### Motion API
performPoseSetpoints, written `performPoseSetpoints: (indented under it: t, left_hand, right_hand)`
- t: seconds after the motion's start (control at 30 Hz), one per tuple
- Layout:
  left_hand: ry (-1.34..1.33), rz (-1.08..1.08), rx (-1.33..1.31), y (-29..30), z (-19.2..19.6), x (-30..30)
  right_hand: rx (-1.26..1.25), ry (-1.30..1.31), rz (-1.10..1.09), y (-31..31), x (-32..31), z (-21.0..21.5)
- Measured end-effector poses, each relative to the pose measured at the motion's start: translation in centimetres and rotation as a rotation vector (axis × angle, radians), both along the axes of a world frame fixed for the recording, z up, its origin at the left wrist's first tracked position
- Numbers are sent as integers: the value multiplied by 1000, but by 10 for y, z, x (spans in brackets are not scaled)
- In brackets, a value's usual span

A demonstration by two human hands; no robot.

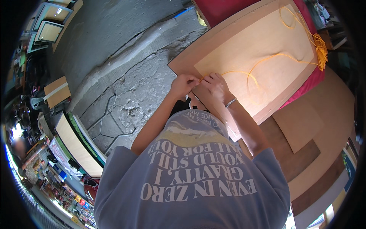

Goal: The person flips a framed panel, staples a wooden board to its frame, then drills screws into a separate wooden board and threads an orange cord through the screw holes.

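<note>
1. The yellow cord (263, 61) is thin, light and limp; it runs from the frame centre across the pale wooden board (267, 34) to the upper right
2. Left hand (183, 84) and right hand (214, 87) pinch its near end closed
3. The board corner is just beside the hands; cracked concrete floor (126, 76) lies open at left

Two framed rectangular screens (51, 21) at upper left, colourful small packages (65, 191) crowding shelves at lower left

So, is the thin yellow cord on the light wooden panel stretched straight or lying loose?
Loose: the thin yellow cord curves in slack loops across the light wooden panel.
</note>
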State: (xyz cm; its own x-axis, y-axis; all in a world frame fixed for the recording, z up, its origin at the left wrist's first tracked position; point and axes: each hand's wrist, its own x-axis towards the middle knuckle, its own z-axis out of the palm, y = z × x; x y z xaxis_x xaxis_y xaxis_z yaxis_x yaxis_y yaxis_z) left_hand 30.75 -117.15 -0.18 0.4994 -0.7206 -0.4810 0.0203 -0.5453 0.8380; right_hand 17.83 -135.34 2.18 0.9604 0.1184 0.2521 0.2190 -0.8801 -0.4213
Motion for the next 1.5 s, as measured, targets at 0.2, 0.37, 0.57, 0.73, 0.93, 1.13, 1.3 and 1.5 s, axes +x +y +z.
performPoseSetpoints:
  t: [0.2,0.37,0.57,0.73,0.93,1.13,1.3,1.5]
  left_hand:
    - [58,82,18,3,-1,-6]
    - [143,164,-16,0,-3,-12]
    - [141,166,-51,1,-10,-15]
    - [87,154,-11,-1,-12,-14]
    - [261,181,5,-3,-1,-5]
    - [329,277,5,-8,9,-6]
    - [261,444,-86,-9,17,-28]
    - [453,489,-113,2,16,-35]
  right_hand:
    - [140,4,-97,5,2,-11]
    - [304,8,-161,5,4,-15]
    - [230,21,-126,3,9,-10]
    - [37,310,-34,-4,20,-3]
    - [834,362,-276,14,17,-2]
    - [586,501,-345,20,14,1]
    - [526,542,-294,14,18,0]
    - [568,531,-302,15,15,-4]
